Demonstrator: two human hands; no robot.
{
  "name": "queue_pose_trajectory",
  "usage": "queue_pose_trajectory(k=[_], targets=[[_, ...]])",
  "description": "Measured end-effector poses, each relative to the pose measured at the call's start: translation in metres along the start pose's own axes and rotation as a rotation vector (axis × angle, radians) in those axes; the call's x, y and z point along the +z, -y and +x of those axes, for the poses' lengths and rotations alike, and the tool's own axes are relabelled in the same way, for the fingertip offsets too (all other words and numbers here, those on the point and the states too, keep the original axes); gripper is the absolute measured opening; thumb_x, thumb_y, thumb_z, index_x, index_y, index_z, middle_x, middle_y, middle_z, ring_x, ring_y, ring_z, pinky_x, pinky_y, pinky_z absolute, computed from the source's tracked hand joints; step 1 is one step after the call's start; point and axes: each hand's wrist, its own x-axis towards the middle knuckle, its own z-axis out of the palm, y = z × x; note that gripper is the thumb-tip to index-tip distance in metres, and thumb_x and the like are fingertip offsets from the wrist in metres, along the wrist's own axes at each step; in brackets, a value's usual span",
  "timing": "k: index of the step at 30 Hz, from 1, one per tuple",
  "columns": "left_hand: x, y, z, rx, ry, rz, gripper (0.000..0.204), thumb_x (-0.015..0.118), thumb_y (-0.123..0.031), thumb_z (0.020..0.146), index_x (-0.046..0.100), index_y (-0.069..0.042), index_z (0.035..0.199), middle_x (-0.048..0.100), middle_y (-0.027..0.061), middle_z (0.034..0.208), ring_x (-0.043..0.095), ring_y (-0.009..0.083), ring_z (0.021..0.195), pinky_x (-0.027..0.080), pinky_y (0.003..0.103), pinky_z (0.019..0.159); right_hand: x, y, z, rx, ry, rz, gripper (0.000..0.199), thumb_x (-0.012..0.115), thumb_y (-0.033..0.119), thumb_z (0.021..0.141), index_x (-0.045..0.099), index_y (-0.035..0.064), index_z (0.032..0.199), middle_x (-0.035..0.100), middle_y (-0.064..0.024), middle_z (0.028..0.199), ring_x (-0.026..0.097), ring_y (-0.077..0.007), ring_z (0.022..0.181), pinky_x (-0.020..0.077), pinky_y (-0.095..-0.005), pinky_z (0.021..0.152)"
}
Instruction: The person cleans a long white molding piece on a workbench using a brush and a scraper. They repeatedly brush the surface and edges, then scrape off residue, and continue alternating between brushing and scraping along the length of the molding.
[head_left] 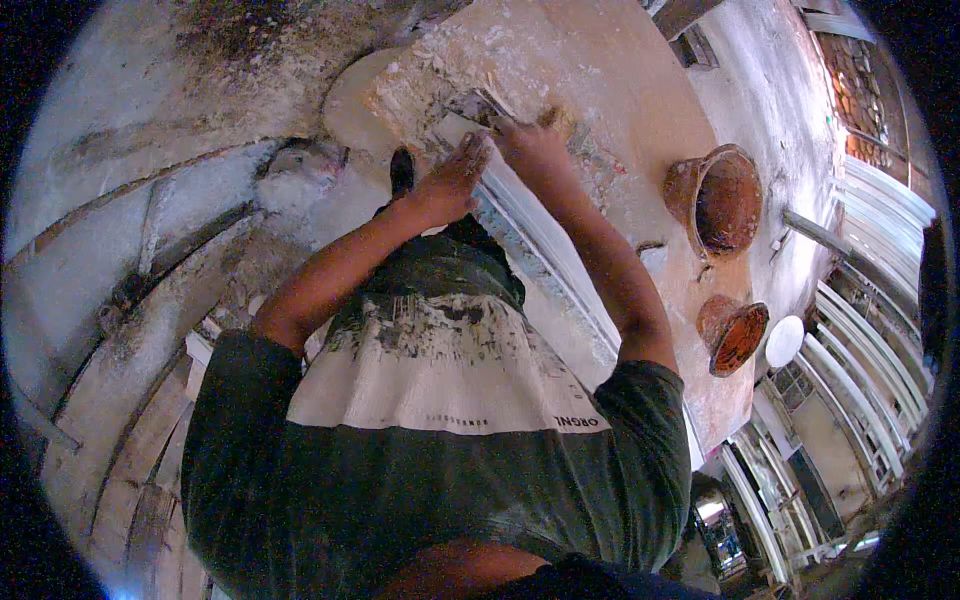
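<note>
A long white moulding strip [545,225], with grooves along its length, runs from the far middle of the table toward my right side. My left hand [460,180] lies at its far end, fingers together against the strip's edge. Just to the right, my right hand [530,150] is closed with its fingers bent over the same end. A thin dark-edged piece [487,103] shows just beyond the right fingers; I cannot tell whether the hand holds it. Crumbly pale debris [430,85] lies around and beyond both hands.
The pale worktop [640,90] carries two reddish-brown buckets on the right, a larger bucket [680,195] and a smaller bucket [712,318]. A white round lid [785,341] is beside the smaller one. Long white strips [860,390] are stacked at far right. Curved ledges [130,330] are at left.
</note>
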Motion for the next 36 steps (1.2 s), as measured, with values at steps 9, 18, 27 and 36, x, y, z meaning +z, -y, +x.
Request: queue_pose_trajectory(k=[9,18,27,36], targets=[[-0.006,0.000,0.003,0.021,0.036,-0.019,0.079,0.064,-0.020,0.079,0.024,0.006,0.141,0.019,0.0290,0.147,0.016,0.0440,0.138,0.021,0.047,0.113,-0.041,0.029,-0.019,0.119,0.004,0.037,0.028,0.058,0.029,0.086,0.064,0.0109,0.106,0.065,-0.0213,0.080,0.064,-0.0387,0.073,0.0512,-0.0492,0.069],[-0.016,-0.003,0.002,-0.004,0.082,-0.005,0.076,0.064,-0.021,0.078,0.029,0.006,0.140,0.022,0.0301,0.146,0.016,0.0441,0.139,0.022,0.047,0.112,-0.016,0.019,0.004,0.086,-0.097,-0.046,0.021,0.056,0.024,0.084,0.064,0.0071,0.094,0.066,-0.0190,0.076,0.066,-0.0371,0.070,0.0527,-0.0485,0.064],[-0.001,0.005,-0.005,0.062,-0.004,0.036,0.073,0.064,-0.028,0.080,0.034,0.005,0.137,0.024,0.0275,0.146,0.021,0.0426,0.137,0.026,0.047,0.111,-0.039,0.038,-0.008,0.145,0.053,0.009,0.026,0.058,0.027,0.085,0.065,0.0069,0.101,0.065,-0.0245,0.079,0.064,-0.0413,0.075,0.0508,-0.0500,0.070],[0.017,0.020,0.000,-0.026,0.117,-0.027,0.077,0.065,-0.026,0.079,0.029,0.000,0.141,0.028,0.0284,0.144,0.017,0.0424,0.139,0.030,0.053,0.107,-0.027,0.040,-0.019,0.043,-0.097,0.046,0.024,0.058,0.025,0.084,0.064,0.0071,0.099,0.065,-0.0225,0.081,0.064,-0.0399,0.071,0.0506,-0.0502,0.066]])
